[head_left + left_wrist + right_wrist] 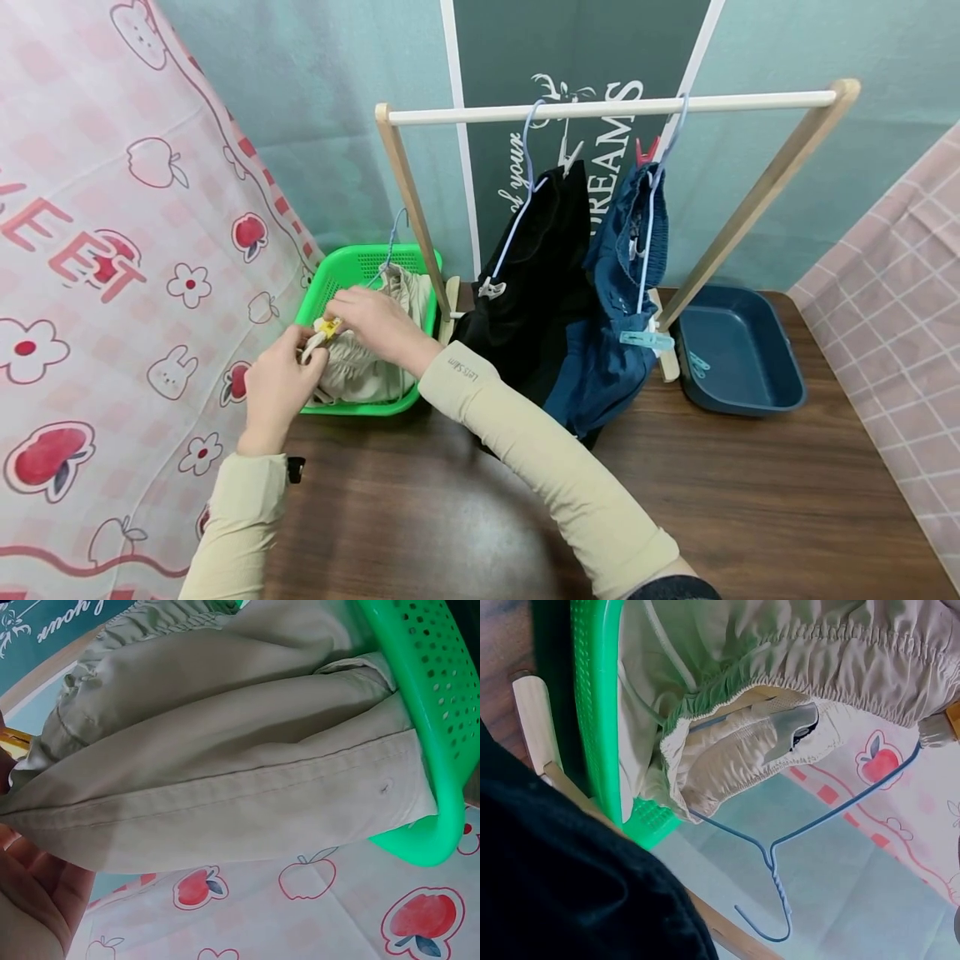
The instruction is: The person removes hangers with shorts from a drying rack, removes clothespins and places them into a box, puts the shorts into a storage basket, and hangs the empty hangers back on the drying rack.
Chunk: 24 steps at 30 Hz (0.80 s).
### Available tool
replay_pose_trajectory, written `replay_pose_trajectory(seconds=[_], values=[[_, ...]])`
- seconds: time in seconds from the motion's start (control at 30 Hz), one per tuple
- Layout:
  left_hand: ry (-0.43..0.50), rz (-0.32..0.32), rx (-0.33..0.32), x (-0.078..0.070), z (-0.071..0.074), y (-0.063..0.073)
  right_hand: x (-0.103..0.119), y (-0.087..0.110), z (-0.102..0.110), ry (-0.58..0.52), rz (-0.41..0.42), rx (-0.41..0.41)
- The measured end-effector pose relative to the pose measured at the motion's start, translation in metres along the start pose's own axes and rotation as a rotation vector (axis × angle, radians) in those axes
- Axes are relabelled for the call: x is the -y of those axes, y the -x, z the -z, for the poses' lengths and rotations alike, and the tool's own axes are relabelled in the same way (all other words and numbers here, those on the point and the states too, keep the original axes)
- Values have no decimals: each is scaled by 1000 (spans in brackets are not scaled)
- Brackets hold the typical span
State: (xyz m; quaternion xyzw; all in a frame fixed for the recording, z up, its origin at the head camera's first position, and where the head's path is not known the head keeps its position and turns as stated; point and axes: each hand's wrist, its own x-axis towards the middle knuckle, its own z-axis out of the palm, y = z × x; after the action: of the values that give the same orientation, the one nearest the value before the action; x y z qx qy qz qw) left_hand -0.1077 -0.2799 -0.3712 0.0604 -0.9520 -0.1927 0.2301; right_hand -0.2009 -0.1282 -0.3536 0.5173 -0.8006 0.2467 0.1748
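Note:
Beige elastic-waist trousers (225,761) are bunched up, their lower part lying in a green basket (360,409). My left hand (281,379) grips the waistband edge near the basket's left side. Opposite it, my right hand (378,323) pinches a yellow clothespin (331,327) at that same edge. A blue wire hanger (772,862) runs into the waist opening, its hook free beyond the cloth. The fingertips are largely out of sight in both wrist views.
A wooden rack with a white bar (480,113) stands right of the basket. Black trousers (536,275) and blue trousers (607,358) hang there on hangers with clothespins. A dark blue tub (742,354) at far right holds light blue clothespins (698,364). A printed pink cloth (150,275) borders the left.

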Motion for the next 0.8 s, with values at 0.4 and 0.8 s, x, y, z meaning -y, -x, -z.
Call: replay_pose_trajectory(seconds=[0.4, 0.8], values=[[-56, -9, -49, 4, -2, 2, 0, 3, 9, 65, -7, -35], [-45, 86, -25, 12, 0, 6, 8, -1, 37, -214, -306, -235]])
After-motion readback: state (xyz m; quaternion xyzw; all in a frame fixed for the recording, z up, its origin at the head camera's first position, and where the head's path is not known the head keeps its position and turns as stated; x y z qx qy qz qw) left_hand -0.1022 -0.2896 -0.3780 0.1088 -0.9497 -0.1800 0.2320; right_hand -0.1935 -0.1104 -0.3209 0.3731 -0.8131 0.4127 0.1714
